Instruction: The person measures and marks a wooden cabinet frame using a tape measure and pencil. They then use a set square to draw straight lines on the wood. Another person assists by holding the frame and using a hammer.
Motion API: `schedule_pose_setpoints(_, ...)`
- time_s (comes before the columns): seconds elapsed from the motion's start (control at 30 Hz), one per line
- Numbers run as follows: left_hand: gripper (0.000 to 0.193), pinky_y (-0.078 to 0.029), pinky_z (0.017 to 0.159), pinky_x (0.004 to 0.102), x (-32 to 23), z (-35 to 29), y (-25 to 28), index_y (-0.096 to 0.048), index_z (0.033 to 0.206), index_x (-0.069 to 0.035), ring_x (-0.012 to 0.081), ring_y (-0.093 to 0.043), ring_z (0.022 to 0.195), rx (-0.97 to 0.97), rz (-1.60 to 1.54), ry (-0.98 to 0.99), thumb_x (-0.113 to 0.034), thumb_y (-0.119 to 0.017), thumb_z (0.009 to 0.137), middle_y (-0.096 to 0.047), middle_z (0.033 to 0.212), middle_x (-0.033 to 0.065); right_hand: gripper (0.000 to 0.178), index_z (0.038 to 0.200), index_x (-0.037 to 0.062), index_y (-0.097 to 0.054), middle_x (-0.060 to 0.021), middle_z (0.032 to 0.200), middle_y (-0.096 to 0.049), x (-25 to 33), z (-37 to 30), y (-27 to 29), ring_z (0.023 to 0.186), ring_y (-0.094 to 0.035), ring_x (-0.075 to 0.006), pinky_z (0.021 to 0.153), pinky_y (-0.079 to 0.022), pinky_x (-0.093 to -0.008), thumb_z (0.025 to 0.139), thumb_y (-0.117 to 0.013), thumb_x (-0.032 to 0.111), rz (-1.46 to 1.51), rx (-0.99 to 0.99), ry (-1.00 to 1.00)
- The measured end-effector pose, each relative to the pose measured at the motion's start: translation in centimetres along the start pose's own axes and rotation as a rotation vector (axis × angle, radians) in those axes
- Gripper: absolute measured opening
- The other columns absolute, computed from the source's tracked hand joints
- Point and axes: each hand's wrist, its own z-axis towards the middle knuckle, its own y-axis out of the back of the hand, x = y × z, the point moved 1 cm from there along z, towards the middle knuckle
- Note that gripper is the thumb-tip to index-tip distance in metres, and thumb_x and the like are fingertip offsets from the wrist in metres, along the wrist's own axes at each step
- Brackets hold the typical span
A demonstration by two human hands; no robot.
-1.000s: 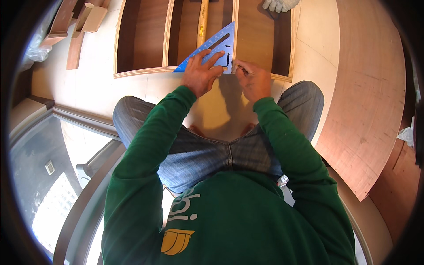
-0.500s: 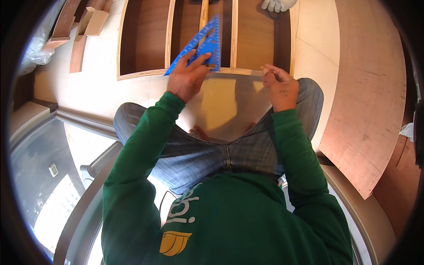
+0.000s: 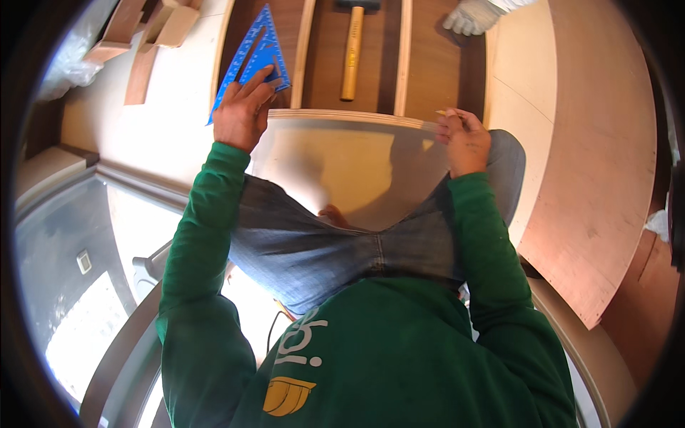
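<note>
My left hand grips a blue triangular speed square by its lower part. The square lies over the left compartment of an open plywood cabinet frame, tilted, with one corner past the near edge. At the right end of that near edge, my right hand pinches a small yellow-tipped pencil, mostly hidden by the fingers. A hammer with a wooden handle and dark head rests in the middle compartment, touched by neither hand.
A pale glove is at the far right corner of the frame; I cannot tell whether a hand is in it. A large plywood sheet lies at the right. Cardboard pieces and clear plastic sit far left, near a glass panel.
My left hand has carried the speed square leftward, from over the middle compartment to the left one, uncovering the hammer. The right hand stays at the frame's near edge with the pencil.
</note>
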Motion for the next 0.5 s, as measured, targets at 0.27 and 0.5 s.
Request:
schedule_pose_setpoints(0.27,0.01,-0.059,0.078,0.0392,3.0,-3.1,-0.9,-0.069,0.09,-0.012,0.0265,-0.068,0.092,0.226,0.032,-0.076,-0.006,-0.074,0.084,-0.07,0.134,-0.002,0.018,0.108,-0.0005,-0.072,-0.0033,0.087,-0.071,-1.3,-0.1,-2.1,0.073,-0.064,-0.0096,0.066,-0.053,-0.0251,0.1,-0.067,0.015,-0.162,0.12,0.092)
schedule_pose_setpoints(0.5,0.016,-0.06,0.084,0.0398,2.9,-4.2,-3.3,-0.072,0.098,-0.013,0.0256,-0.067,0.105,0.354,0.046,-0.21,-0.006,-0.073,0.084,-0.067,0.137,-0.0037,0.017,0.107,0.0029,-0.074,-0.0009,0.083,-0.07,-2.2,-1.2,-4.8,0.07,-0.061,-0.0079,0.068,-0.051,-0.0252,0.097,-0.071,0.016,-0.371,0.201,0.33)
